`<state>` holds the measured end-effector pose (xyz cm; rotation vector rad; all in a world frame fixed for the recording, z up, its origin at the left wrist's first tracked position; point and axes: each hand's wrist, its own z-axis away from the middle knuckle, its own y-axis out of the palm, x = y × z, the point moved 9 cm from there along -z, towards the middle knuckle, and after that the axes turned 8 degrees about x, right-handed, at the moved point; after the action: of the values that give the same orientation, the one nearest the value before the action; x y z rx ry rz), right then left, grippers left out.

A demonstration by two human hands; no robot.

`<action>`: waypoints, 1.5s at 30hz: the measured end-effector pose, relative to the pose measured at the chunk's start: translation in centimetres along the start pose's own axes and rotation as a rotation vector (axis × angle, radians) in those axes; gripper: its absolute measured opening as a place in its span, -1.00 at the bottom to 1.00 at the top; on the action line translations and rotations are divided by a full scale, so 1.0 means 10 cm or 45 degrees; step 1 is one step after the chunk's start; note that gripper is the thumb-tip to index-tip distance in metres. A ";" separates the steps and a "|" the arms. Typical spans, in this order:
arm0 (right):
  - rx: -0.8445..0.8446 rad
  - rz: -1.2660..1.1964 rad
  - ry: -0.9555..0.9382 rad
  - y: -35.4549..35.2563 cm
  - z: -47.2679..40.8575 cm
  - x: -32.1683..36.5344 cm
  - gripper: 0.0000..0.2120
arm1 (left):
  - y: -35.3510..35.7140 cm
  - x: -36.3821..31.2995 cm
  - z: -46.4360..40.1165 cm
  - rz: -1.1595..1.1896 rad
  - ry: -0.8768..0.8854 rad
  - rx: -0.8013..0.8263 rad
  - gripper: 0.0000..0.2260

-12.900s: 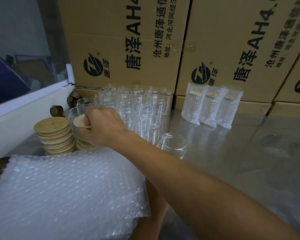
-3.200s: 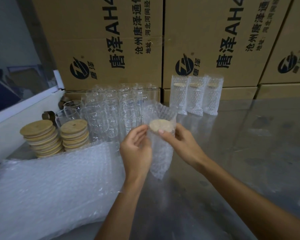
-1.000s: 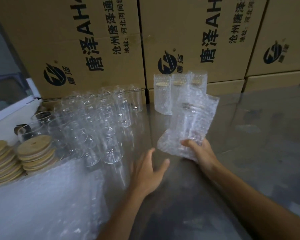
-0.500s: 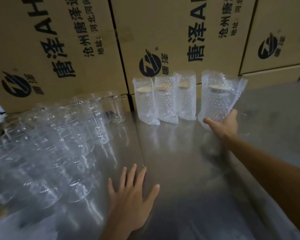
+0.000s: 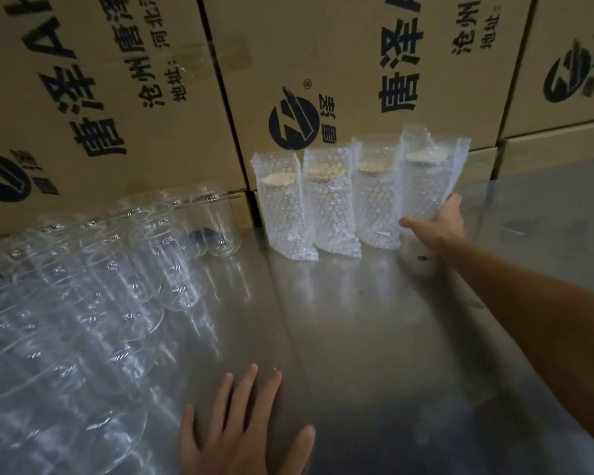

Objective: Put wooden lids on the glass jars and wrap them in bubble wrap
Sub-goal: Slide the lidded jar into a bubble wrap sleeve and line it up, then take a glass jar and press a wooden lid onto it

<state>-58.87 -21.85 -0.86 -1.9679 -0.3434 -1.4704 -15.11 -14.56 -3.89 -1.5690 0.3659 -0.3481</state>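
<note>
My right hand (image 5: 436,224) grips the base of a bubble-wrapped lidded jar (image 5: 426,180) at the far end of the table, right beside a row of three wrapped jars (image 5: 326,207) with wooden lids showing through the wrap. The held jar touches the third one and stands roughly upright. My left hand (image 5: 240,430) lies flat, fingers spread, on the steel table (image 5: 357,337) near the front edge. Several bare glass jars (image 5: 124,275) without lids crowd the left side.
Stacked cardboard boxes (image 5: 151,97) with black print form a wall behind the jars. Bare steel surface stretches to the right of the wrapped row and in the middle between my arms.
My right hand has carried the wrapped jar leftward until it sits against the row of three. My left hand stays flat on the table. The view has shifted closer.
</note>
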 end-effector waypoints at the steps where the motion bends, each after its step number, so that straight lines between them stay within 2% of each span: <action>1: 0.019 0.008 0.015 0.02 0.00 -0.04 -0.21 | 0.02 0.01 0.00 0.007 -0.008 0.015 -0.41; 5: 0.033 0.027 0.034 0.04 0.02 -0.07 -0.21 | 0.08 0.00 -0.01 0.005 0.005 0.091 -0.41; 9: 0.064 0.055 0.056 0.01 0.06 -0.05 -0.08 | 0.05 0.02 0.02 0.062 0.034 0.107 -0.39; 11: 0.088 0.061 0.056 -0.01 0.09 -0.04 -0.03 | 0.09 0.03 0.01 0.132 -0.012 0.245 -0.30; 13: 0.092 0.052 0.053 -0.07 0.13 -0.01 -0.01 | 0.10 0.06 -0.02 0.153 -0.042 0.193 -0.18; 14: 0.089 0.045 0.060 -0.09 0.16 0.00 0.00 | 0.13 0.10 -0.03 0.171 -0.085 0.242 -0.15; 17: 0.055 0.016 0.135 -0.16 0.36 -0.03 0.00 | 0.15 0.12 0.02 0.178 -0.092 0.235 -0.13; 20: -0.011 -0.017 0.205 -0.19 0.74 -0.13 -0.16 | 0.12 0.14 0.06 0.213 -0.065 0.156 -0.18; 23: 0.032 0.113 0.129 -0.07 1.17 -0.11 -0.43 | 0.14 0.15 0.09 0.267 -0.003 0.118 -0.33; 31: 0.419 0.493 -0.079 0.59 2.17 0.28 -0.85 | 0.01 0.12 0.36 0.278 0.166 -0.079 -0.56; 38: 0.558 0.493 -0.124 1.00 2.79 0.57 -0.91 | 0.00 0.38 0.81 0.422 0.298 -0.147 -0.59; 45: 0.764 0.448 -0.104 1.39 2.98 0.85 -0.90 | -0.05 0.69 1.01 0.402 0.257 -0.231 -0.54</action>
<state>-25.72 -14.87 -2.50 -1.5071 -0.3945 -0.9256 -4.49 -8.50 -3.71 -1.6252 0.8103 -0.2324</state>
